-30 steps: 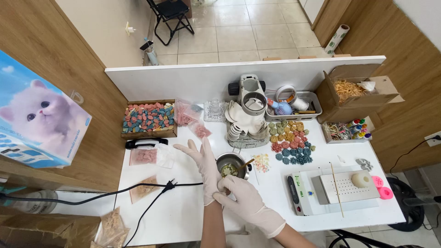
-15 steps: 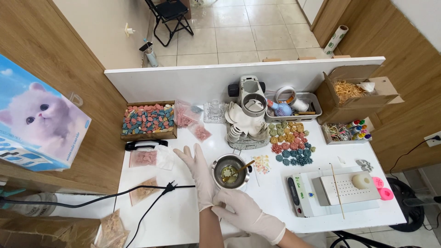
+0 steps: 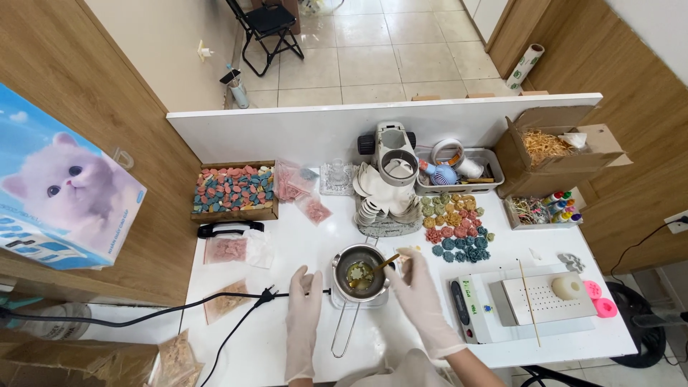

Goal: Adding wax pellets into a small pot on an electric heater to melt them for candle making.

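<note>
Both gloved hands have slid apart since a moment ago. The left hand (image 3: pixel 304 315) now lies flat on the white tabletop (image 3: pixel 287 251) beside the small metal pot (image 3: pixel 360 275), fingers loosely spread, holding nothing. The right hand (image 3: pixel 421 297) pinches a wooden stick (image 3: pixel 385 265) dipped into the pot. The pot's long handle points back toward the person.

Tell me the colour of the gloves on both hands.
White gloves, seen in the head view, either side of the small pot.
</note>
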